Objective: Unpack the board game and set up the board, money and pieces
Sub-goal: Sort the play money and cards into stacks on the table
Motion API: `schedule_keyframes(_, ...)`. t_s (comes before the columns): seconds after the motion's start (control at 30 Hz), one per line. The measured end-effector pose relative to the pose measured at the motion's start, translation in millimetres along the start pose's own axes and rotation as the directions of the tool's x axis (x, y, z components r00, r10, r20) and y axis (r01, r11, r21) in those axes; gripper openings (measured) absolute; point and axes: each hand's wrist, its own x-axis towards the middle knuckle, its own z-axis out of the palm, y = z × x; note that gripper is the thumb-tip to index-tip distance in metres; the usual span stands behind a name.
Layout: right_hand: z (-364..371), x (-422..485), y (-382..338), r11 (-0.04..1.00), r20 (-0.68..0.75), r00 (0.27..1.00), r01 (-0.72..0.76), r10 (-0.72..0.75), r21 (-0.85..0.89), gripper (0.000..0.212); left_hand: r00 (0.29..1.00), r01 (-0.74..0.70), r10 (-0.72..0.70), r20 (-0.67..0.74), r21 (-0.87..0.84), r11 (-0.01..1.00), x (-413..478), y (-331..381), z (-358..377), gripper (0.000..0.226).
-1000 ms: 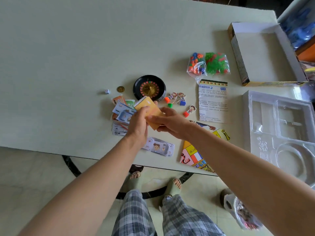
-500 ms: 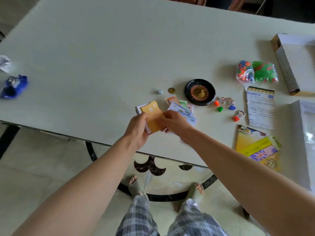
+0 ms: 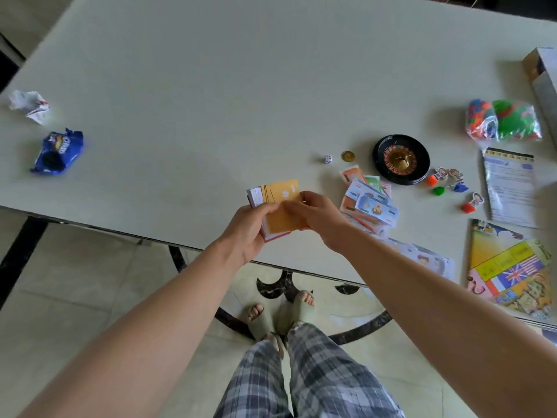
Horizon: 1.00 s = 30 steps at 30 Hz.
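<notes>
Fingers of the left hand [image 3: 247,233] clasp an orange paper card stack [image 3: 256,197] above the desk's [image 3: 211,86] near edge; right hand [image 3: 319,218] pinches its top card [image 3: 281,217] from the right.

This looks like a room in someone's home, most likely a dining or living area. A large, pale table [image 3: 211,86] fills the space, standing on glossy cream floor tiles [image 3: 75,297] inlaid with a dark curved pattern [image 3: 271,285], which is a domestic finish. The person at the table's edge wears loose plaid lounge trousers [image 3: 316,372] and open-toed slippers [image 3: 301,312], which are indoor clothes. An opened blue biscuit packet [image 3: 57,152] and a crumpled wrapper [image 3: 28,105] lie at the far left. A family board game is spread on the right side: a small roulette wheel [image 3: 401,159], a die [image 3: 328,159], play money [image 3: 367,200], cards [image 3: 280,206] and a folded colourful board [image 3: 509,267].
</notes>
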Motion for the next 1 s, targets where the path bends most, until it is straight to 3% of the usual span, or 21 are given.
schedule_keyframes(0.33, -8.2, 29.5, -3.8, 0.954, 0.126, 0.984, -0.158, 0.129, 0.257, 0.026, 0.999, 0.043, -0.044, -0.001, -0.116, 0.992, 10.5, 13.7, -0.7, 0.016)
schedule_keyframes(0.57, -10.9, 48.1, -14.4, 0.980, 0.094, 0.993, -0.092, 0.076, 0.176, 0.017, 0.984, -0.030, 0.022, -0.178, -0.043, 0.999, 27.5, 22.8, 7.0, 0.017)
schedule_keyframes(0.7, -3.6, 57.6, -21.4, 0.986, 0.048, 0.997, -0.065, 0.058, 0.156, 0.012, 0.977, -0.065, 0.059, -0.207, -0.022, 0.998, 36.5, 30.4, -1.8, 0.026)
schedule_keyframes(1.0, 55.0, 79.7, -42.2, 0.956, 0.048, 0.991, -0.137, 0.129, 0.259, 0.017, 0.975, -0.064, 0.072, -0.208, 0.042, 0.997, 54.1, 66.7, -59.0, 0.018)
